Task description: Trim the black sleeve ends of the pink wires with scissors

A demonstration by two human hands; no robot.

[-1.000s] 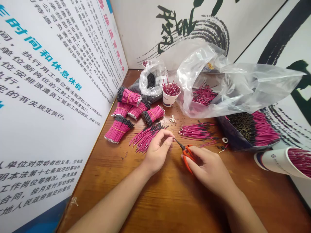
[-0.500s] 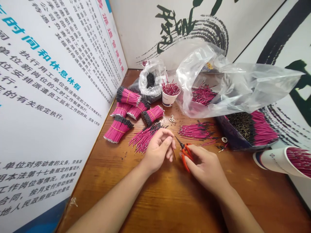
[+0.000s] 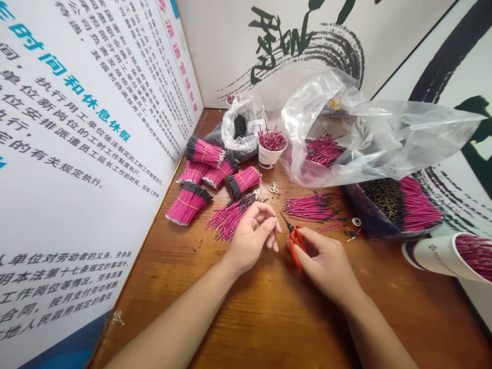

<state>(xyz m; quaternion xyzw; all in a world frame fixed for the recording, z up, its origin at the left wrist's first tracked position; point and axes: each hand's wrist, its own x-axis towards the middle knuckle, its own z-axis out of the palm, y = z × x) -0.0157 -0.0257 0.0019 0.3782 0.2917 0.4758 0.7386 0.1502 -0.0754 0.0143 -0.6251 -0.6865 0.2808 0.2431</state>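
My left hand [image 3: 254,233] is closed in a pinch, thumb against the index finger. A thin pink wire [image 3: 275,233] is in it, mostly hidden by the fingers. My right hand [image 3: 325,259] is wrapped round orange-handled snips [image 3: 295,244], whose dark, narrow tips point up and left, just right of my left fingertips and apart from them. Behind my left hand lies a loose pile of pink wires [image 3: 225,220] with black ends. Another loose row of wires [image 3: 310,207] is spread beyond the snips.
Banded wire bundles [image 3: 187,203] are stacked at left. Behind stand a paper cup [image 3: 268,159] of wires and a bag [image 3: 249,110] of black pieces. Rubber bands [image 3: 273,188] lie mid-table. A plastic bag [image 3: 307,171], a wire-filled box [image 3: 357,215] and a tilted cup [image 3: 434,253] occupy the right.
The snips have shifted slightly and their tips are a little farther from my left fingers. Less of the wire shows below my left hand. The view has moved slightly.
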